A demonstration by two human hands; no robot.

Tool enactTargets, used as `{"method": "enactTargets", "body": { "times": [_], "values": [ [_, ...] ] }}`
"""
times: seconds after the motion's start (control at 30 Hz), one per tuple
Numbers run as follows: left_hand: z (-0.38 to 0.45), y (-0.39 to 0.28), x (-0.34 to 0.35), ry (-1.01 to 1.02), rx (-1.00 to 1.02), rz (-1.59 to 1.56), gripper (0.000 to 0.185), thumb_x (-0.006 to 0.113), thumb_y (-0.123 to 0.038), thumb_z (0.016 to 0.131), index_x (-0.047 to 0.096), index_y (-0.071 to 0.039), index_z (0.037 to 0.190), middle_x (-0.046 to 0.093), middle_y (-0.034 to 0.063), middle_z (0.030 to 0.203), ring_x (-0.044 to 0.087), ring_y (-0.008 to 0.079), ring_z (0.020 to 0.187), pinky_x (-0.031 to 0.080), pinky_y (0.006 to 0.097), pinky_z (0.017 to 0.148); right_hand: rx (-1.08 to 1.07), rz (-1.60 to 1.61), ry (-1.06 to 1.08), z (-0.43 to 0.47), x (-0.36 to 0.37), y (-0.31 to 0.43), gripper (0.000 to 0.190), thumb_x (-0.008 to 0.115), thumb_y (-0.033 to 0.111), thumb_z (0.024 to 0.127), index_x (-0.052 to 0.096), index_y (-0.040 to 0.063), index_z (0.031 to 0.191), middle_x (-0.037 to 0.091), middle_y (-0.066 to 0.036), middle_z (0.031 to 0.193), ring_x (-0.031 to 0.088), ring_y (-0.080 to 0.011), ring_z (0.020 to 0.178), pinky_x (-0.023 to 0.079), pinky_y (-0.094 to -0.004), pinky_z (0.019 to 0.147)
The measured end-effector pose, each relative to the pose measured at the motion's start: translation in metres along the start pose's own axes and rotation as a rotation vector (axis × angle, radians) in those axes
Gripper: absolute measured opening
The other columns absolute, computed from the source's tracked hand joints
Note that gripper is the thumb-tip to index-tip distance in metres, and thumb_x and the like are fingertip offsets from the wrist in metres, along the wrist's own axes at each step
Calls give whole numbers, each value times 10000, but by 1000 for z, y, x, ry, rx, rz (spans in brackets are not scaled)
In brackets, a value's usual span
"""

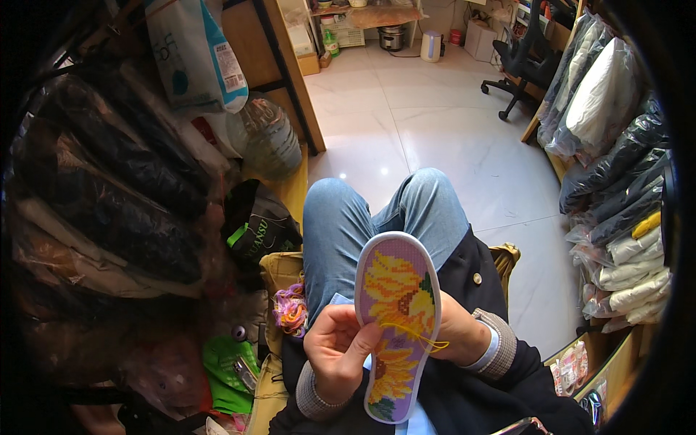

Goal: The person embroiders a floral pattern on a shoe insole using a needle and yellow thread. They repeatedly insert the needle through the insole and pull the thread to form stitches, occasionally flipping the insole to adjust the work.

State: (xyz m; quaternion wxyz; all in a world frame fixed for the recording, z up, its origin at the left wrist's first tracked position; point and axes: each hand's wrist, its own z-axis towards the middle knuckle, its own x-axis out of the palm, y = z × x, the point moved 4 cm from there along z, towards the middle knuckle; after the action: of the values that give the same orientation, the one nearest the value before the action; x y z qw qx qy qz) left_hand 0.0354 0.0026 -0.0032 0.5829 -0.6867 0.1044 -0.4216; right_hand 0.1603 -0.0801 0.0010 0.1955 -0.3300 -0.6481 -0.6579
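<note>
An embroidered shoe insole point(399, 283) with a pale edge stands nearly upright above my lap. Yellow and orange sunflowers with green leaves cover much of its lilac front. My left hand point(340, 345) grips its left edge, thumb on the front, other fingers partly curled behind. Behind the right edge is my right hand point(459, 331); its fingers are hidden, so what they hold cannot be seen. A yellow thread point(416, 333) lies loose across the middle, with a loop reaching past the right edge. No needle is visible.
Bundled coloured thread point(291, 309) rests beside my left thigh. Plastic-covered garments crowd the left side and hang on a right-hand rack point(603, 98). A black drawstring bag point(261, 220) is by my left knee. Ahead on the tiled floor point(370, 125) are an office chair point(522, 65) and an electric kettle point(431, 46).
</note>
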Motion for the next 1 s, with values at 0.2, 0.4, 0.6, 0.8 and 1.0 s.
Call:
{"method": "enactTargets", "body": {
  "times": [0.2, 0.4, 0.6, 0.8, 1.0],
  "values": [
    [10, 24, -4, 218, -256, -786, 194, 638, -160, 938, 532, -10, 1000, 583, 103, 792, 586, 204, 680, 478, 278, 598, -190, 301, -123, 19, -1, 6, 196, 521, 250, 1013, 559, 71, 942, 574, -56, 901, 611, -200, 852, 483, -395, 958],
    [17, 37, 5, 601, -377, -1495, 349, 708, -273, 907, 523, -39, 1087, 616, 67, 890, 652, 175, 794, 508, 284, 686, -566, -214, -180, -5, -19, 61, 209, 511, 272, 1022, 474, 70, 982, 528, -39, 720, 429, -78, 534, 368, -219, 498],
    [11, 40, 13, 800, -385, -1532, 249, 597, -240, 980, 498, -44, 1098, 621, 50, 890, 674, 166, 802, 510, 278, 673, -897, -1404, -425, -21, 21, 60, 185, 583, -132, 770, 605, 3, 895, 576, -123, 743, 611, -271, 642, 511, -342, 575],
    [17, 51, 14, 1102, -403, -1682, 464, 630, -401, 944, 443, -67, 1206, 611, 93, 1022, 649, 217, 843, 536, 392, 786, -917, -1411, -76, -14, 53, 37, 491, 652, -93, 584, 669, -40, 1072, 573, -113, 887, 550, -194, 654, 477, -293, 543],
    [10, 52, 3, 1012, -543, -1624, 563, 632, -449, 928, 428, -49, 1269, 612, 116, 1022, 651, 231, 837, 544, 388, 766, -923, -1458, -56, -14, 55, 29, 516, 683, -35, 569, 672, -41, 1085, 538, -75, 849, 502, -173, 622, 455, -286, 523]
  ]
}}
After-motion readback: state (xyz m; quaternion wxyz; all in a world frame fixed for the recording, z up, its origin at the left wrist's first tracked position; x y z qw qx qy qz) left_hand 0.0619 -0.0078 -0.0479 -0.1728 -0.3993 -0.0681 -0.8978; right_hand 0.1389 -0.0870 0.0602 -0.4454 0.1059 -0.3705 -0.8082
